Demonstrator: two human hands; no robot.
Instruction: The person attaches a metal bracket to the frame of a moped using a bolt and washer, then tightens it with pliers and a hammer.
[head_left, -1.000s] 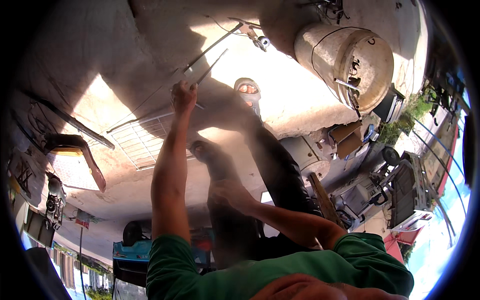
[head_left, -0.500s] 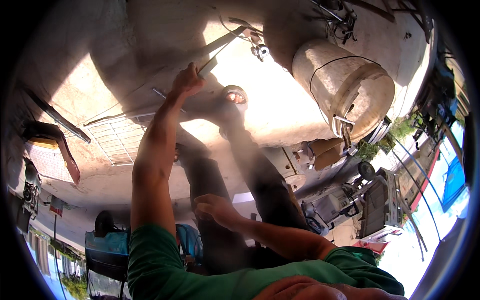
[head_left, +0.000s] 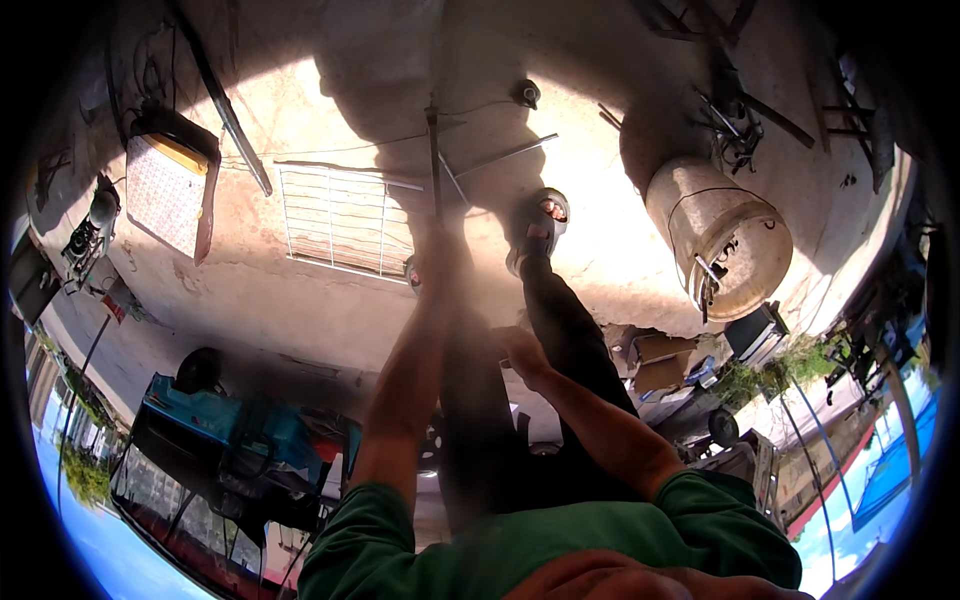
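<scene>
My left hand (head_left: 440, 252), blurred, grips a long, narrow dark metal bar (head_left: 433, 160) that points away from me over the floor. My right hand (head_left: 523, 355) hangs by my right thigh with its fingers loosely bent; nothing shows in it. Below the bar lies a white wire rack (head_left: 332, 218), left of my left hand. Thin metal rods (head_left: 508, 150) rest on the concrete just right of the bar. Beyond them is a small dark round object (head_left: 526, 94) with a cable, its kind unclear.
A large pale bucket (head_left: 668, 195) with tools in its mouth stands to the right. A cardboard box (head_left: 662, 350) is nearer. To the left lie a long dark bar (head_left: 222, 105) and a patterned panel (head_left: 165, 195). A blue vehicle-like object (head_left: 190, 410) stands at lower left.
My view has shifted left. The bar in my left hand has swung from slanting right to pointing nearly straight ahead, coming nearer my legs. My right hand has moved forward along my thigh.
</scene>
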